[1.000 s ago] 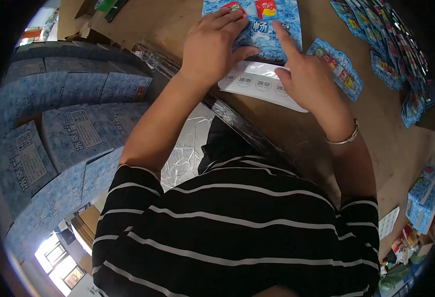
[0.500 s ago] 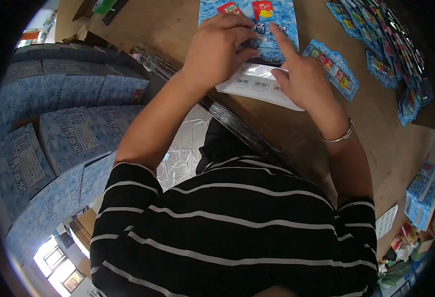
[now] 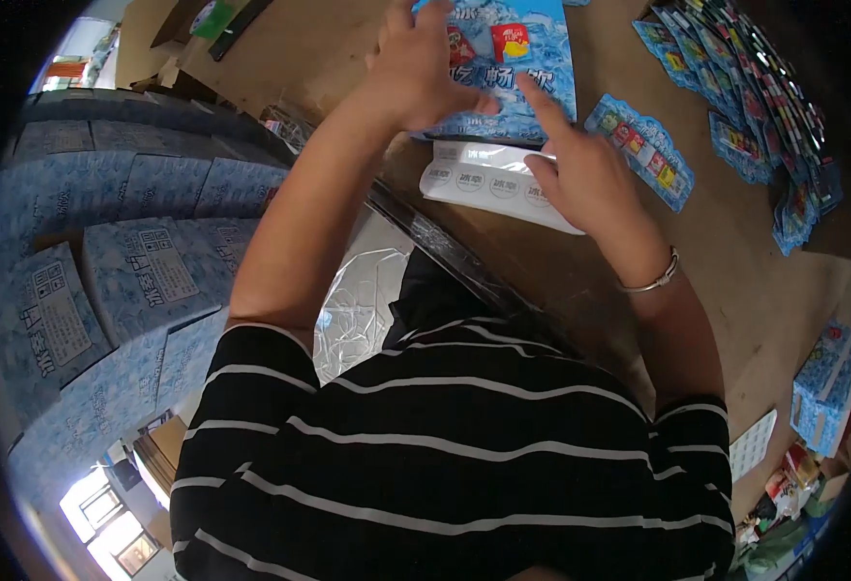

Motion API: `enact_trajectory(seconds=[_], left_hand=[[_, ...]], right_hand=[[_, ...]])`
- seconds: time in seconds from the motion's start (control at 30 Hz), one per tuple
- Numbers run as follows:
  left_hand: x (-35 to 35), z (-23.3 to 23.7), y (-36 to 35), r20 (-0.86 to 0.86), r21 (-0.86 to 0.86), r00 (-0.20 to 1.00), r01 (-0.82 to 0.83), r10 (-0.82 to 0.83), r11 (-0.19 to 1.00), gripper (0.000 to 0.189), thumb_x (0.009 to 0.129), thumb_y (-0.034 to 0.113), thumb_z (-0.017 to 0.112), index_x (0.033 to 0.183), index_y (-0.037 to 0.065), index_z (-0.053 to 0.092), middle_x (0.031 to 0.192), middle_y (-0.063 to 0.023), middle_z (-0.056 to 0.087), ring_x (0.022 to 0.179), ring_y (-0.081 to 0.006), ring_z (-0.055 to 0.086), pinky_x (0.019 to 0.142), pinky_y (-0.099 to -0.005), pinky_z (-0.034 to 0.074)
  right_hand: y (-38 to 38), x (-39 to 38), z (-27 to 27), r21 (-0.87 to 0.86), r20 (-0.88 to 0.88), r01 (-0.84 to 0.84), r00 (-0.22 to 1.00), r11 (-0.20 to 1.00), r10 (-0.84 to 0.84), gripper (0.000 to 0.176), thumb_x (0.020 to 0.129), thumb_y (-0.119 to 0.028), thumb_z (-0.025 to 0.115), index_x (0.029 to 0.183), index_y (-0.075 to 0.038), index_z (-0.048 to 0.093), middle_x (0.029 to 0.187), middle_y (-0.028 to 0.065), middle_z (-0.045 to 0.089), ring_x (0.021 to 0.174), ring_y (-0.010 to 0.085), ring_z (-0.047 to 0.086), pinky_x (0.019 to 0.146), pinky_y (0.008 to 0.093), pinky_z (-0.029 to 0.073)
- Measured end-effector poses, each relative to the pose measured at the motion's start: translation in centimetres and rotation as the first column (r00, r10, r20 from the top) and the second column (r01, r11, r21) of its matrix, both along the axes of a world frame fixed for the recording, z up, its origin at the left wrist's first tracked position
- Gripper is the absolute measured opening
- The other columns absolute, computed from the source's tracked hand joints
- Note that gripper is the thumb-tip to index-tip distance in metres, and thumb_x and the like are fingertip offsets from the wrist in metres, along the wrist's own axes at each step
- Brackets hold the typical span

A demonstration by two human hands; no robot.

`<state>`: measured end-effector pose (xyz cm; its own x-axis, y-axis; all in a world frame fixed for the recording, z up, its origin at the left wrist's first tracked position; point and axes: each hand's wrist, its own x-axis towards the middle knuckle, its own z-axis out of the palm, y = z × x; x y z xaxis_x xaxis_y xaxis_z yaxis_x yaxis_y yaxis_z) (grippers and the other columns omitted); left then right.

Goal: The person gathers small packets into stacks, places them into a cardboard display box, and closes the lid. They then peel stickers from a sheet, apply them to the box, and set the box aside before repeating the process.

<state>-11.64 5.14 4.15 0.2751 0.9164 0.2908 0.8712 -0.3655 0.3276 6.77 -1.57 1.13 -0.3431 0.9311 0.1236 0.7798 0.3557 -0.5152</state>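
Note:
A blue ice-patterned box (image 3: 534,82) with red packet pictures and large white-edged characters lies at the top of the table. My left hand (image 3: 421,73) is over its left side, fingers apart, thumb stretched across the lettering. My right hand (image 3: 590,174) points its index finger onto the box's lower right part, its thumb apart and over the sticker sheet. That white sheet of round printed stickers (image 3: 474,181) lies just below the box's near edge, its right end partly covered by my right hand. Neither hand grips anything that I can see.
A blue die-cut card (image 3: 643,150) lies right of the box. Farther right, many similar cards (image 3: 750,87) stand in a fanned stack. Blue cartons (image 3: 145,261) are piled at the left, beyond the table edge (image 3: 445,247). A small blue box (image 3: 822,387) sits at the far right.
My left hand has moved up and left across the box, spreading its fingers and uncovering more lettering. My right hand and the sticker sheet appear slightly lower in view.

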Motion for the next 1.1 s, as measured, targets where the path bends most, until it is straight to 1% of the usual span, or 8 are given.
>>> enact_trajectory(seconds=[0.07, 0.1, 0.33, 0.4, 0.47, 0.67, 0.83, 1.1], left_hand=[[0.3, -0.1, 0.0, 0.022, 0.032, 0.989, -0.150, 0.149, 0.988, 0.084, 0.055, 0.027, 0.081, 0.124, 0.001, 0.041, 0.129, -0.0276, 0.036, 0.117, -0.0382, 0.042, 0.094, -0.0369, 0.040], [0.1, 0.4, -0.2, -0.055, -0.116, 0.996, -0.073, 0.067, 0.991, 0.120, 0.047, 0.032, 0.086, 0.134, -0.006, 0.011, 0.138, -0.0346, 0.009, 0.130, -0.0426, 0.018, 0.104, -0.0377, 0.029], [-1.5, 0.6, 0.1, 0.147, -0.121, 0.962, -0.214, 0.230, 0.969, 0.122, 0.044, 0.027, 0.088, 0.132, -0.011, 0.012, 0.134, -0.0326, 0.026, 0.127, -0.0384, 0.027, 0.103, -0.0388, 0.030], [-4.5, -2.6, 2.3, 0.649, -0.594, 0.680, 0.175, 0.340, 0.785, 0.099, 0.058, 0.020, 0.083, 0.133, -0.005, 0.024, 0.123, -0.0228, 0.047, 0.116, -0.0314, 0.044, 0.100, -0.0382, 0.034], [-5.0, -1.0, 1.3, 0.793, -0.555, 0.267, 0.688, 0.548, 0.468, 0.067, 0.070, 0.011, 0.074, 0.127, 0.001, 0.039, 0.112, -0.0121, 0.058, 0.105, -0.0260, 0.054, 0.097, -0.0384, 0.037], [-6.2, -2.1, 0.0, 0.884, -0.451, 0.200, 0.606, 0.423, 0.655, 0.053, 0.075, 0.010, 0.068, 0.122, 0.001, 0.045, 0.117, -0.0108, 0.055, 0.108, -0.0248, 0.051, 0.095, -0.0386, 0.037], [-7.7, -2.2, -0.2, 0.895, -0.236, -0.159, 0.623, 0.416, 0.746, 0.058, 0.077, 0.014, 0.065, 0.127, 0.002, 0.037, 0.119, -0.0115, 0.052, 0.110, -0.0265, 0.050, 0.093, -0.0431, 0.039], [-8.6, 3.4, 0.9, 0.943, -0.201, -0.153, 0.450, 0.297, 0.870, 0.067, 0.074, 0.038, 0.065, 0.129, 0.012, 0.036, 0.123, -0.0128, 0.047, 0.108, -0.0332, 0.049, 0.084, -0.0547, 0.042]], right_hand=[[0.1, 0.2, -0.1, -0.012, -0.032, -0.022, 0.999, 1.000, 0.022, 0.076, 0.074, -0.014, 0.062, 0.139, -0.023, 0.022, 0.067, 0.0186, 0.060, 0.062, 0.0362, 0.059, 0.058, 0.0449, 0.048], [0.1, 0.3, 0.0, -0.009, -0.025, -0.008, 1.000, 1.000, 0.008, 0.077, 0.073, -0.012, 0.063, 0.139, -0.023, 0.023, 0.067, 0.0157, 0.060, 0.061, 0.0350, 0.059, 0.057, 0.0436, 0.047], [0.0, 2.4, -0.2, -0.224, -0.247, 0.093, 0.957, 0.970, -0.149, 0.094, 0.072, -0.008, 0.063, 0.142, -0.012, 0.000, 0.068, 0.0122, 0.062, 0.062, 0.0267, 0.062, 0.059, 0.0356, 0.048], [1.0, 2.5, 0.0, -0.429, -0.275, -0.011, 0.954, 0.903, -0.119, 0.097, 0.073, -0.012, 0.064, 0.141, -0.010, -0.005, 0.075, 0.0130, 0.064, 0.067, 0.0296, 0.062, 0.064, 0.0370, 0.049], [1.2, 1.7, 0.0, -0.372, -0.236, -0.064, 0.971, 0.926, -0.028, 0.095, 0.074, -0.011, 0.063, 0.141, -0.011, -0.005, 0.073, 0.0122, 0.064, 0.065, 0.0229, 0.062, 0.061, 0.0336, 0.049], [2.2, 0.6, 0.0, -0.377, -0.324, -0.081, 0.945, 0.923, -0.050, 0.094, 0.077, -0.010, 0.061, 0.141, -0.014, -0.007, 0.074, 0.0116, 0.064, 0.066, 0.0220, 0.062, 0.061, 0.0333, 0.049], [6.2, -0.1, 3.0, -0.273, -0.388, -0.151, 0.921, 0.950, 0.035, 0.094, 0.072, 0.000, 0.063, 0.142, -0.016, 0.003, 0.072, 0.0126, 0.063, 0.067, 0.0238, 0.063, 0.063, 0.0342, 0.049], [9.4, -0.5, 8.0, -0.023, -0.341, -0.240, 0.914, 0.970, 0.218, 0.086, 0.074, -0.003, 0.062, 0.142, -0.016, 0.010, 0.074, 0.0109, 0.061, 0.068, 0.0244, 0.061, 0.067, 0.0335, 0.048]])
